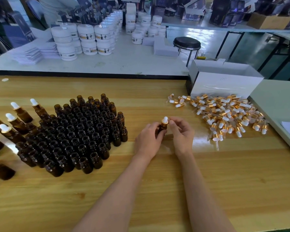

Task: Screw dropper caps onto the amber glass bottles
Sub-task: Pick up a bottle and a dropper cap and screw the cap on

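My left hand (149, 139) grips an amber glass bottle (161, 128) upright above the wooden table (157, 181). A dropper cap (165, 121) with a white bulb and gold collar sits on its neck. My right hand (181, 133) is beside the cap, fingertips at its bulb, fingers loosely curled. A dense block of open amber bottles (80, 134) stands to the left. Several capped bottles (15, 121) stand at the far left. A heap of loose dropper caps (224, 113) lies to the right.
A white open box (224, 81) stands behind the cap heap. A pale surface (278, 104) with papers borders the table on the right. Behind lies a white table with stacked white jars (90, 39) and a black stool (187, 43).
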